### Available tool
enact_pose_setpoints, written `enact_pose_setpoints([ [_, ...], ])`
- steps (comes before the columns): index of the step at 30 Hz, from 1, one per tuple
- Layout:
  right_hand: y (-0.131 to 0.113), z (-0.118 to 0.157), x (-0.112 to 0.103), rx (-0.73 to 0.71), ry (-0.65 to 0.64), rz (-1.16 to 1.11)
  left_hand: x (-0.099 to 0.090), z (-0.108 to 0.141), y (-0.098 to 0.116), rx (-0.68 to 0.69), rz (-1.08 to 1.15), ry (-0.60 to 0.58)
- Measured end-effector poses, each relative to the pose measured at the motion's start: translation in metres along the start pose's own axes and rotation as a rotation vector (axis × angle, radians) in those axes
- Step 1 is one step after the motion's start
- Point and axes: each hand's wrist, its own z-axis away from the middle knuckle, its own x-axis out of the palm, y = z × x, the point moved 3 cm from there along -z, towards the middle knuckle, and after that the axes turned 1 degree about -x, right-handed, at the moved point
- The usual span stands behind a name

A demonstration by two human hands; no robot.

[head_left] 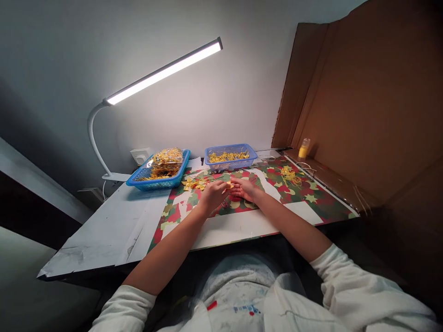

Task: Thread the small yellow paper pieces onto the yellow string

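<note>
Near the middle of the patterned table covering (311,210), my two hands meet over a small yellow piece (229,185). My left hand (215,191) is closed, its thumb and forefinger pinching the piece from the left. On the other side my right hand (243,189) has its fingertips pressed together at the piece, palm partly turned up. Yellow ribbon-like pieces (194,184) lie just beyond my left hand. Something small and shiny under the hands is too small to name.
A blue basket (155,184) with a plastic bag of yellow pieces stands back left, a purple-blue basket (231,163) behind the hands. Yellow strings (290,176) lie at right, near a yellow-filled bottle (304,149). A lamp (166,71) hangs above; cardboard (363,101) stands right.
</note>
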Motion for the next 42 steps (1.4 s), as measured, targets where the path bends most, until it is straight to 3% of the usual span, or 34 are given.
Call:
enact_pose_setpoints([
  [4,0.001,0.001,0.002,0.029,-0.056,0.098,0.007,0.002,0.006,0.11,-0.1,-0.07],
  [6,-0.002,0.001,-0.001,0.023,0.015,0.148,0.009,0.002,0.008,0.14,-0.131,-0.084],
  [9,-0.015,0.003,-0.01,-0.222,0.184,0.254,0.009,0.003,0.009,0.165,-0.197,-0.086],
  [12,-0.025,0.007,-0.013,-0.46,0.139,0.462,0.008,0.004,0.01,0.214,-0.306,-0.094],
  [16,-0.027,0.008,-0.016,-0.515,0.115,0.66,0.009,0.005,0.01,0.261,-0.368,-0.102],
  [20,-0.024,0.005,-0.014,-0.509,0.074,0.694,0.009,0.005,0.01,0.268,-0.329,-0.123],
  [28,-0.015,0.001,-0.013,-0.317,-0.105,0.559,0.009,0.004,0.012,0.235,-0.229,-0.13],
  [35,-0.02,0.011,-0.01,-0.099,-0.234,0.253,0.01,0.005,0.011,0.242,-0.295,-0.117],
  [38,-0.025,0.012,-0.012,-0.066,-0.241,0.063,0.011,0.006,0.01,0.226,-0.285,-0.116],
  [42,-0.032,0.003,-0.024,-0.116,-0.158,-0.159,0.014,0.007,0.01,0.183,-0.318,-0.141],
])
